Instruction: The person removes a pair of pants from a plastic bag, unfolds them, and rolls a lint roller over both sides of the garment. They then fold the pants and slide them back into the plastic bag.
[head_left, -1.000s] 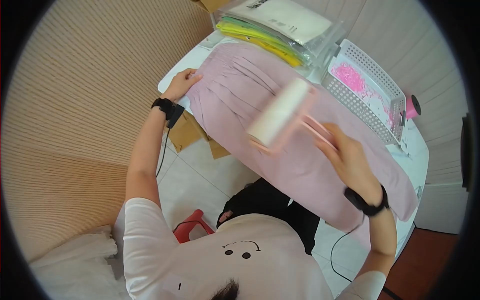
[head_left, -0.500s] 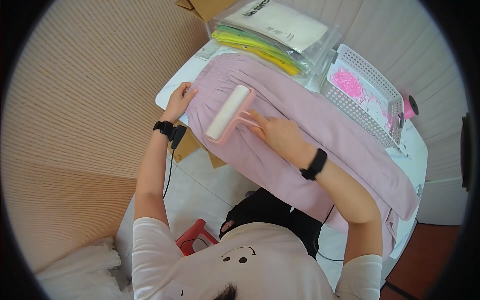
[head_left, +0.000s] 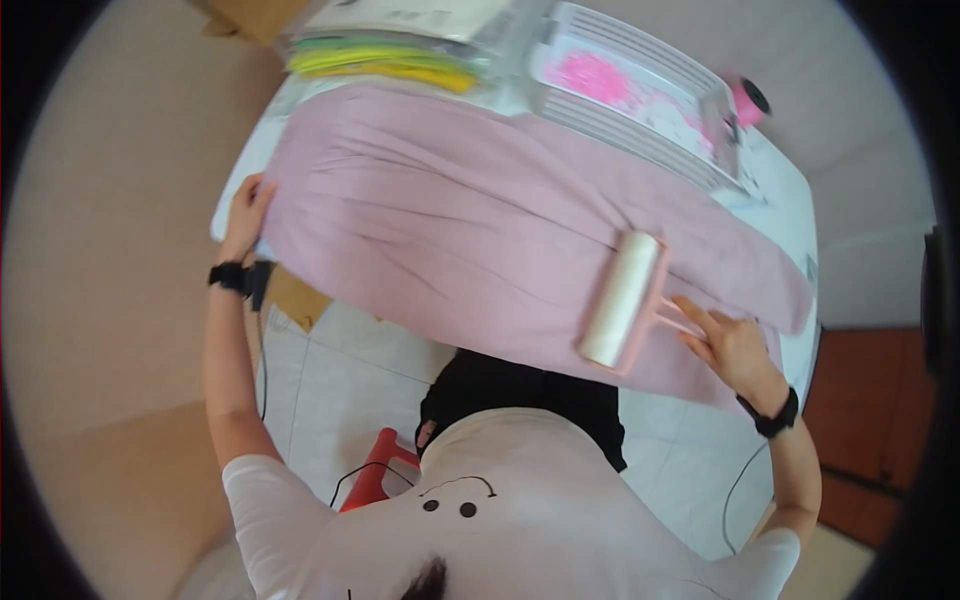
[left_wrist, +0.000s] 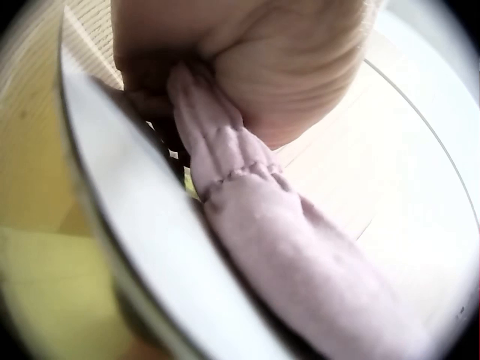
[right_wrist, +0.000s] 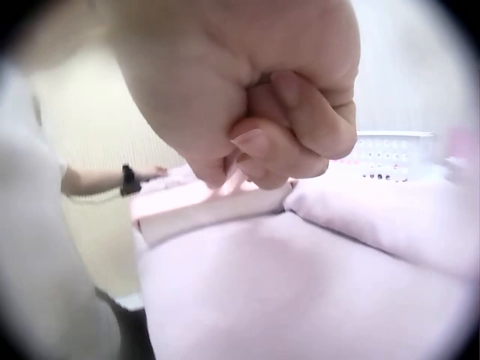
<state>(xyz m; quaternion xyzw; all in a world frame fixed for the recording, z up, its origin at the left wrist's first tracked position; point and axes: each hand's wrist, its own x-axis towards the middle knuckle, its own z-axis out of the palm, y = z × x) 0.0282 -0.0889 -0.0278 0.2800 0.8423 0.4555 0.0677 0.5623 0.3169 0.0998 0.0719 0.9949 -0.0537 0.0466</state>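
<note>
Pale pink trousers (head_left: 420, 230) with a gathered elastic waist lie lengthwise across the white table. At the waist end, my left hand (head_left: 247, 215) grips the edge of the waistband (left_wrist: 217, 142); in the left wrist view the cloth runs up between thumb and fingers. A lint roller (head_left: 622, 300) with a white roll and pink frame lies over the leg part of the trousers. Its handle is held by my right hand (head_left: 738, 350), fingers curled round it. From the right wrist, the roll (right_wrist: 217, 216) shows right at the cloth's surface, partly hidden behind the fist.
Behind the trousers stand a white perforated basket (head_left: 640, 138) with pink shreds and a pink spool (head_left: 750, 103). Bagged folded clothes (head_left: 385, 65) are stacked at the back left. A red stool (head_left: 375, 480) and cardboard (head_left: 300, 300) are below the table (head_left: 790, 190).
The right hand swept the lint roller left toward the waist, then back right to the legs. My left hand kept hold of the waistband. The head view has turned to the right.
</note>
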